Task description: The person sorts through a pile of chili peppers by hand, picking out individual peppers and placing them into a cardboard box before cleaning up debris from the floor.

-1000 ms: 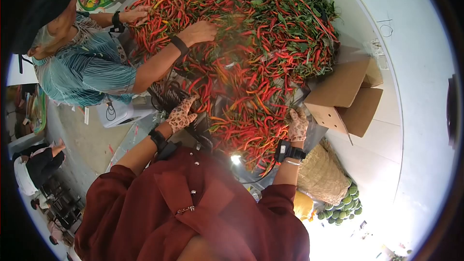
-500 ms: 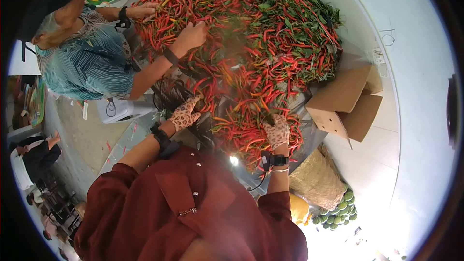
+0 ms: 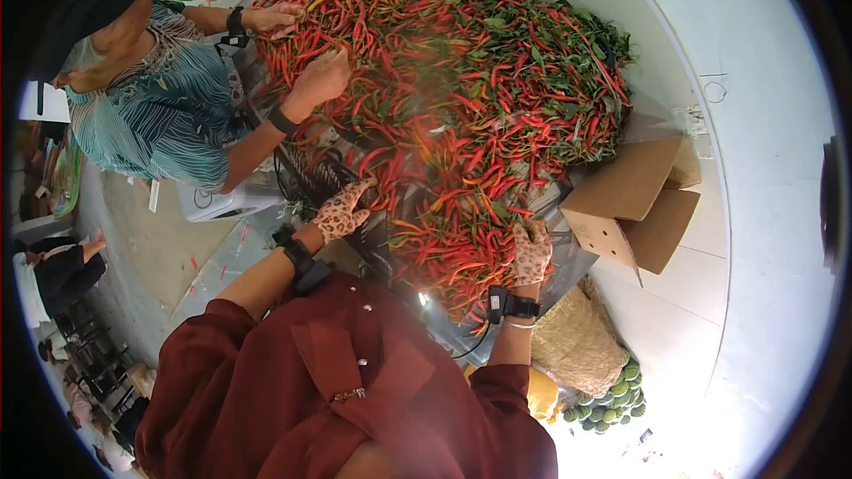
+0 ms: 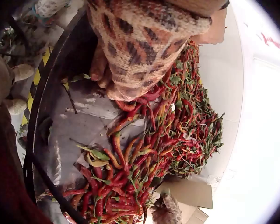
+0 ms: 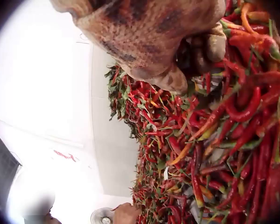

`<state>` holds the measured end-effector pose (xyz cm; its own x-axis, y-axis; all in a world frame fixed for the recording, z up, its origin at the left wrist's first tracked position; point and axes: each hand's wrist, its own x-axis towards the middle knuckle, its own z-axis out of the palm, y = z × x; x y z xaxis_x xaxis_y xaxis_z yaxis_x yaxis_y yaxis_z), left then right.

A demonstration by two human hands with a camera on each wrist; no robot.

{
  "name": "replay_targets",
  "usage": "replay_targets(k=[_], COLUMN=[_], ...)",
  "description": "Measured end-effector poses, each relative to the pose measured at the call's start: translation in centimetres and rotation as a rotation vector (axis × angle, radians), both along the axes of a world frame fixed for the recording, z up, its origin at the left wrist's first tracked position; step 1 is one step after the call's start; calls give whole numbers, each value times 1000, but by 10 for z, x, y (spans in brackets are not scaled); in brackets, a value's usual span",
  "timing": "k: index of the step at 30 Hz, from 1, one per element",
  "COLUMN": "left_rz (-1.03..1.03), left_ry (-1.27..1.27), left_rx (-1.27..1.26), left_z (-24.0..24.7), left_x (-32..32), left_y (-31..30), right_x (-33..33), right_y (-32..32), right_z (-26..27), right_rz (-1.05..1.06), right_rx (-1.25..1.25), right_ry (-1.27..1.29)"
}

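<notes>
My left hand (image 3: 340, 213), in a leopard-print glove with bare fingertips, is at the near left edge of a large heap of red chili peppers (image 3: 461, 253). In the left wrist view its fingertips (image 4: 119, 91) point down beside a few red chilies, and thumb and fingers stand apart in the head view. My right hand (image 3: 532, 253), gloved alike, is at the right side of the nearer chilies. The right wrist view shows its fingers (image 5: 217, 46) bent in towards the thumb, close over the peppers. Dark shadow fills the space between them; I cannot tell whether they hold anything.
Across the heap, a person in a teal patterned shirt (image 3: 164, 124) has both hands at the chilies. Green leaves (image 3: 586, 62) cover the heap's far right. An open cardboard box (image 3: 621, 195) stands right, with a woven sack (image 3: 577, 341) and round green fruit (image 3: 612, 399) below.
My right hand moved left over the near chilies, then back right. My left hand stayed almost in place. The other person's nearer hand drew back to the left, off the heap's middle.
</notes>
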<state>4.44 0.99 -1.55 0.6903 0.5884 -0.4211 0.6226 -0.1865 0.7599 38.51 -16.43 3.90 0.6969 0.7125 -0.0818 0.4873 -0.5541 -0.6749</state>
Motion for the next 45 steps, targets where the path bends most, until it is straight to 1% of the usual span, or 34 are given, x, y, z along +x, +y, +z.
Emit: replay_targets(k=[1,3,4,5,6,7,8,9,11,13,14,15,16,18,19,21,22,25,26,27,28,29,30,33,34,35,36,37,39,40,41,43,44,45], left_rz=[2,-5,-4,-13,-23,-22,-14,-7,-4,-4,5,15,16,16,25,35,33,8,4,2,4,17,29,14,14,24,36,42,35,33,26,15,32,48], left_ry=[5,2,3,18,35,37,25,12,16,19,4,-13,-18,15,15,-14,-13,-51,-45,-39,-36,-42,-50,-30,-32,-37,-40,-41,-72,-74,-73,-72,-72,-72], left_rx=[-3,7,9,10,10,9,7,3,15,23,11,-1,-4,31,27,35,32,79,87,95,99,44,-11,51,51,44,38,37,45,44,29,14,-2,-16], left_z=[2,6,3,-1,-3,-2,-2,-1,0,2,3,3,0,-4,-3,0,-2,-8,-11,-11,-8,-5,-3,-9,-11,-13,-14,-13,-12,-11,-9,-14,-22,-26], left_x=[-1,-1,-1,-1,-1,-1,-1,-1,-1,-2,-2,-1,-1,-1,-2,-2,-3,-4,-4,-5,-4,-3,-3,-4,-4,-5,-6,-6,-7,-6,-7,-9,-10,-11], left_y=[-1,-1,0,-1,0,0,-1,-1,-2,-2,-2,-2,-2,-3,-4,-4,-3,-2,-2,-2,-1,-1,-1,-2,-3,-4,-5,-5,-5,-5,-3,-2,-3,-3], right_x=[-4,-12,-11,-13,-17,-27,-34,-37,-38,-36,-32,-32,-29,-23,-18,-11,-8,7,8,4,-3,-8,-9,-8,2,20,30,23,13,13,15,21,21,15], right_y=[2,9,9,11,14,24,33,36,38,36,31,30,29,30,27,22,28,24,25,30,36,41,43,46,40,28,22,27,29,25,23,18,21,28], right_z=[3,10,-6,-15,-23,-16,-6,-10,-19,-22,-31,-29,-26,-17,-19,-18,-4,-38,-49,-46,-37,-31,-33,-32,-45,-72,-86,-65,-23,-25,-28,-37,-46,-44], right_rz=[2,143,150,151,205,259,264,266,294,321,368,415,415,297,306,95,123,85,84,85,130,174,192,142,141,200,261,266,-24,-110,-114,141,187,184], right_rx=[-3,-14,-74,-73,-163,-252,-408,-409,-509,-527,-482,-436,-440,-392,-396,-114,-247,-222,-256,-253,-348,-442,-448,-514,-514,-435,-354,-355,-172,-54,-54,-232,-267,-265], right_ry=[5,-8,24,25,-77,-178,-142,-138,-226,-182,-208,-237,-241,12,11,153,-13,-59,-113,-110,-127,-144,-171,-100,-102,-150,-198,-199,215,382,381,-34,-128,-126])
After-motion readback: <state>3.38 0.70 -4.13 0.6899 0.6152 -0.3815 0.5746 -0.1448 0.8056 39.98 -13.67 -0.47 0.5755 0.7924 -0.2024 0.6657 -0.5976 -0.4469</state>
